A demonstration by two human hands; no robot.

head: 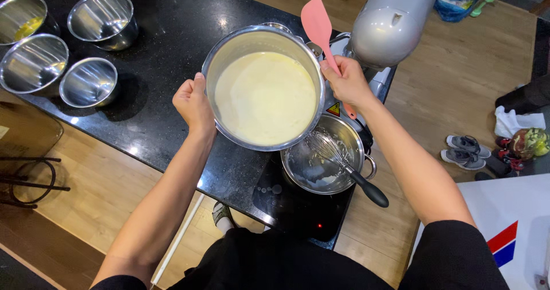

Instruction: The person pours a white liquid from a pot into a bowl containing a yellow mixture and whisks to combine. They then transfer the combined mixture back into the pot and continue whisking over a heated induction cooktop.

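Note:
I hold a large steel bowl (229,52) of pale yellow batter (266,98) up over the black counter. My left hand (193,102) grips its left rim. My right hand (345,83) grips the right rim together with a pink spatula (317,23), whose blade points up and away. Below the bowl, a steel pot (298,167) sits on a black induction hob (286,207), with a black-handled whisk (344,167) resting inside it.
Several empty steel bowls (89,82) stand at the counter's far left, one (20,18) with a yellow residue. A grey stand mixer (389,20) rises behind my right hand. Shoes (467,151) lie on the wooden floor at right. A black stool (26,172) stands at the left.

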